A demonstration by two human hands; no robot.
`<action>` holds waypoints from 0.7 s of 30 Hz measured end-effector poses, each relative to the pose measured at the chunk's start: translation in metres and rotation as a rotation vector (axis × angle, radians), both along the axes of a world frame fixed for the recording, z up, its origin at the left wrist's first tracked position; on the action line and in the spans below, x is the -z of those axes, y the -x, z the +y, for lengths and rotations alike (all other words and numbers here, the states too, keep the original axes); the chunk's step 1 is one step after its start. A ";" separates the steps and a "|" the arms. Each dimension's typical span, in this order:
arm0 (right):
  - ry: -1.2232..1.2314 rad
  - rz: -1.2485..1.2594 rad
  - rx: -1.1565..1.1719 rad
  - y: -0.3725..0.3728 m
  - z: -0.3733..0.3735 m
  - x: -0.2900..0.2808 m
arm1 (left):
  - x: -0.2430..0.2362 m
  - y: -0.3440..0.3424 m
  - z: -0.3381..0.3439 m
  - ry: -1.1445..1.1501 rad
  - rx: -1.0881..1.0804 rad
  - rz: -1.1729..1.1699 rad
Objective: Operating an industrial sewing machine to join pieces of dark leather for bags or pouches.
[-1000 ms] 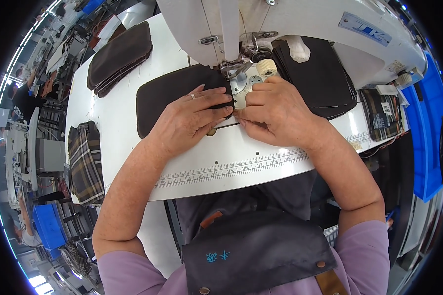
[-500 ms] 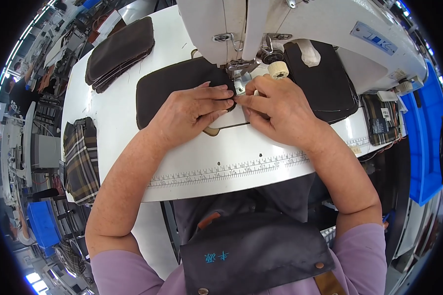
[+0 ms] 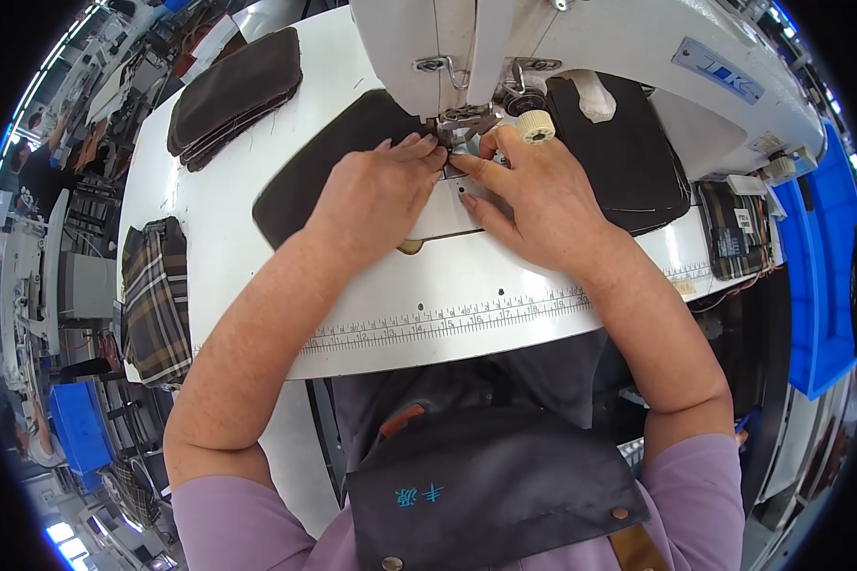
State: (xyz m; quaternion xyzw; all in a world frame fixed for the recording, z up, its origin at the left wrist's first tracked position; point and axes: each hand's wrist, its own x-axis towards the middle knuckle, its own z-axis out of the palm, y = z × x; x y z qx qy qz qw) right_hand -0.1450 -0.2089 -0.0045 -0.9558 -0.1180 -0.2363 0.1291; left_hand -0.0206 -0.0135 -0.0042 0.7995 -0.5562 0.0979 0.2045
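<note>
A dark brown panel with rounded corners (image 3: 319,171) lies on the white machine bed, its right end by the presser foot (image 3: 463,145) of the sewing machine (image 3: 481,57). My left hand (image 3: 376,195) rests on the panel, fingers stretched together toward the foot and pressing on the material. On the other side, my right hand (image 3: 543,195) has its index fingertip at the panel's edge beside the foot, with the thumb spread apart over the bed. The needle and the exact edge beneath the foot are hard to make out.
Stacked dark panels lie back left (image 3: 233,95) and right under the machine arm (image 3: 619,162). Plaid fabric (image 3: 157,305) hangs over the left edge; more plaid pieces (image 3: 733,228) sit at the right. A ruler strip (image 3: 448,322) runs along the front. Blue bins (image 3: 819,276) stand far right.
The panel has turned, its left end swinging toward me and its far edge now slanting. My left hand moved with it, slightly farther away; my right fingers stay by the foot.
</note>
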 end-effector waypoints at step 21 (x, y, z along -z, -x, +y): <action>-0.017 -0.013 -0.003 -0.004 0.001 -0.005 | 0.011 0.021 -0.018 0.095 -0.274 -0.228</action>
